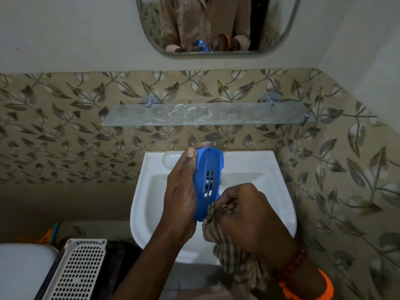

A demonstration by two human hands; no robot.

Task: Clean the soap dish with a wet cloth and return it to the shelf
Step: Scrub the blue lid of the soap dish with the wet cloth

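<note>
A glass shelf hangs on the leaf-patterned wall, streaked with wet marks. Below it, a white soap bar rests on the sink rim.

I see a smooth, matt blue plastic soap dish, a coarse striped woven cloth, a glossy white ceramic basin and a smeared clear glass shelf.

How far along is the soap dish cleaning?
Done: the soap dish is off the glass shelf. In hand: the left hand holds it over the sink while the right hand presses the striped cloth against its near end. Left: finish wiping, reshelve it.
</note>
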